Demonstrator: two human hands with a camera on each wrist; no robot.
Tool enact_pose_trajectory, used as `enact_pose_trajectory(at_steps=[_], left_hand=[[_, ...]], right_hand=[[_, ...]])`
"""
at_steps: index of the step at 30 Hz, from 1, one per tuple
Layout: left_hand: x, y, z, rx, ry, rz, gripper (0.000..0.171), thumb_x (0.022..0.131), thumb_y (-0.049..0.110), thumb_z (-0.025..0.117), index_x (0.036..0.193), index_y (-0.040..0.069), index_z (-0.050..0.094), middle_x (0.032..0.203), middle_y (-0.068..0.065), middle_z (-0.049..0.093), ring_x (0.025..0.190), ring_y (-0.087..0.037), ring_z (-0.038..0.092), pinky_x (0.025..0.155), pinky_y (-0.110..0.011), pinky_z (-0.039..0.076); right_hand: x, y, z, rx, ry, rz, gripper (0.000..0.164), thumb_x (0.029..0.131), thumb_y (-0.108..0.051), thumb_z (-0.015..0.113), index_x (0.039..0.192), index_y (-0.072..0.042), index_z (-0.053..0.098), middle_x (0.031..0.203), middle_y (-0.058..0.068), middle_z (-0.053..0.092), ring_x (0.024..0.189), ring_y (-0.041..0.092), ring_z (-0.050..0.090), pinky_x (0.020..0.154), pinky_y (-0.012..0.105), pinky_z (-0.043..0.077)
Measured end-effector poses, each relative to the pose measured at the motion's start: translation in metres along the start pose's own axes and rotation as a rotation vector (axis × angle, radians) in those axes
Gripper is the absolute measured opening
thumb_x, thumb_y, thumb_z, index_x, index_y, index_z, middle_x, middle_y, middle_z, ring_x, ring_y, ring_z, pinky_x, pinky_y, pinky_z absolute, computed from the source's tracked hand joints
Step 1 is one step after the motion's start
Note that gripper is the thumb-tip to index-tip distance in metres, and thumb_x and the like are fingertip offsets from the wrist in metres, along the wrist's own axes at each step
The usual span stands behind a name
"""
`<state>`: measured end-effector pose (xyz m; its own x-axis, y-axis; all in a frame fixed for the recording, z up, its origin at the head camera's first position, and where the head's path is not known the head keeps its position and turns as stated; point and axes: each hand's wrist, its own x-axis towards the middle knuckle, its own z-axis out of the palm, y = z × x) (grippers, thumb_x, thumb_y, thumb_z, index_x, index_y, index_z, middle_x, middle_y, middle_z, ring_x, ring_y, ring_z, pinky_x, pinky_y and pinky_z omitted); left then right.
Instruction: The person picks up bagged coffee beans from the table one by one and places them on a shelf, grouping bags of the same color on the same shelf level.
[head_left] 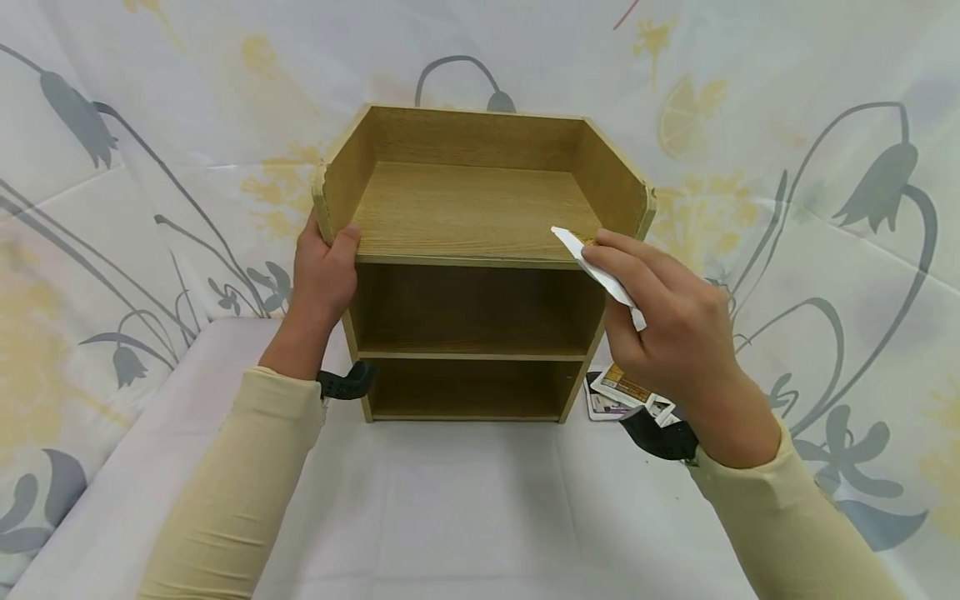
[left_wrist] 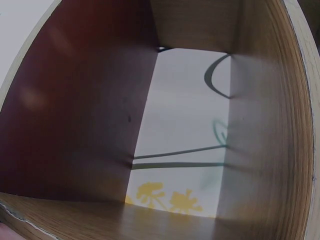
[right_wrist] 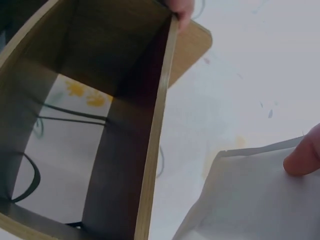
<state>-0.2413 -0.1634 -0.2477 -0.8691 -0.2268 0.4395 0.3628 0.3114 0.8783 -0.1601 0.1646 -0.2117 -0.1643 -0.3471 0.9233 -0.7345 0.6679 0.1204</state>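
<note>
A small wooden shelf unit [head_left: 480,208] with a top tray and two compartments below stands upright in the head view. My left hand [head_left: 325,271] grips its left side panel at the front corner, thumb on the inner side. My right hand [head_left: 667,321] pinches a thin folded white sheet [head_left: 596,267], like a paper wipe, over the front right of the top tray. In the right wrist view the thumb [right_wrist: 303,157] presses on the white sheet, which hangs apart from the shelf. The left wrist view looks into a compartment [left_wrist: 270,125].
Behind the shelf's right foot lie several flat printed packets [head_left: 626,387] in a small pile. A white cloth [head_left: 465,500] covers the table, and a flower-patterned cloth [head_left: 750,125] hangs behind. Black bands [head_left: 347,382] circle both wrists.
</note>
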Motion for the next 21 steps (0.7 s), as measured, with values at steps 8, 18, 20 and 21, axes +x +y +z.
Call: enact_pose_trajectory(at_steps=[8, 18, 20, 21], left_hand=[[0.0, -0.002, 0.0, -0.002, 0.007, 0.015, 0.043, 0.099, 0.027, 0.045, 0.137, 0.007, 0.046, 0.128, -0.017, 0.054, 0.117, -0.026, 0.049, 0.105, -0.043, 0.036], [0.001, -0.001, 0.001, 0.003, 0.009, 0.014, 0.044, 0.098, 0.025, 0.045, 0.138, 0.007, 0.045, 0.132, -0.017, 0.054, 0.12, -0.025, 0.049, 0.107, -0.043, 0.036], [0.001, -0.001, 0.0, 0.007, 0.012, 0.011, 0.044, 0.098, 0.025, 0.045, 0.138, 0.007, 0.046, 0.132, -0.017, 0.054, 0.12, -0.025, 0.049, 0.107, -0.043, 0.036], [0.001, -0.001, 0.0, 0.01, 0.014, 0.01, 0.044, 0.098, 0.026, 0.045, 0.138, 0.007, 0.046, 0.132, -0.017, 0.054, 0.12, -0.025, 0.049, 0.107, -0.044, 0.036]], right_hand=[[0.006, 0.006, 0.017, 0.011, -0.068, -0.019, 0.047, 0.076, 0.0, 0.042, 0.112, -0.011, 0.07, 0.112, 0.009, 0.07, 0.099, 0.028, 0.068, 0.057, 0.047, 0.049], [0.008, 0.021, 0.039, -0.025, -0.128, -0.061, 0.041, 0.078, 0.0, 0.049, 0.108, -0.014, 0.072, 0.113, 0.008, 0.069, 0.099, 0.03, 0.066, 0.07, 0.048, 0.054], [0.01, 0.024, 0.042, -0.045, -0.162, -0.073, 0.039, 0.079, -0.002, 0.05, 0.11, -0.014, 0.071, 0.115, 0.009, 0.068, 0.102, 0.03, 0.066, 0.071, 0.047, 0.054], [0.011, 0.026, 0.043, -0.054, -0.181, -0.079, 0.039, 0.079, -0.003, 0.051, 0.111, -0.014, 0.071, 0.116, 0.009, 0.068, 0.103, 0.03, 0.066, 0.071, 0.047, 0.055]])
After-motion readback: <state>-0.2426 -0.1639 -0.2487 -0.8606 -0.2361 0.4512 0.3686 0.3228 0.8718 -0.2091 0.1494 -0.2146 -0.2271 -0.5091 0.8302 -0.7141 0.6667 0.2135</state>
